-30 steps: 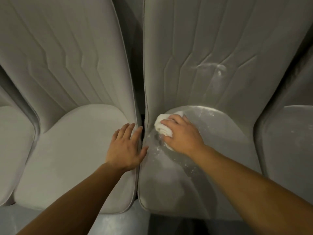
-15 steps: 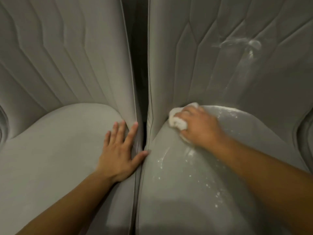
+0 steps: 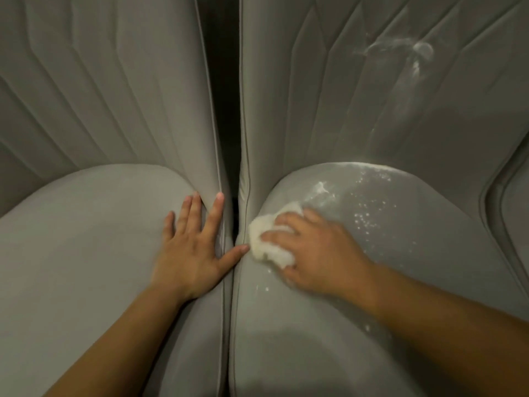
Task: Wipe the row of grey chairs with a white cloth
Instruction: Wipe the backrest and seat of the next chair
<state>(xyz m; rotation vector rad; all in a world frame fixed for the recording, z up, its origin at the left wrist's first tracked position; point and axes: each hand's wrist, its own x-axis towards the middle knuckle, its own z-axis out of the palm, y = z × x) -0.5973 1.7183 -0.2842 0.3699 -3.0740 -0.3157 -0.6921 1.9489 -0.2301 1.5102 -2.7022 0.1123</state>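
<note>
Two grey padded chairs stand side by side. My right hand (image 3: 317, 250) grips a bunched white cloth (image 3: 267, 242) and presses it on the left part of the right chair's seat (image 3: 357, 282), close to its edge. White specks and smears lie on that seat and on its backrest (image 3: 400, 81). My left hand (image 3: 194, 247) rests flat with spread fingers on the right edge of the left chair's seat (image 3: 86, 267), its thumb reaching across the gap to the right chair.
A dark narrow gap (image 3: 226, 110) separates the two backrests. The edge of a third grey chair (image 3: 518, 210) shows at the far right.
My right hand has slid the cloth down and to the left, from the back of the seat toward its left edge. The camera has come closer. My left hand stays put.
</note>
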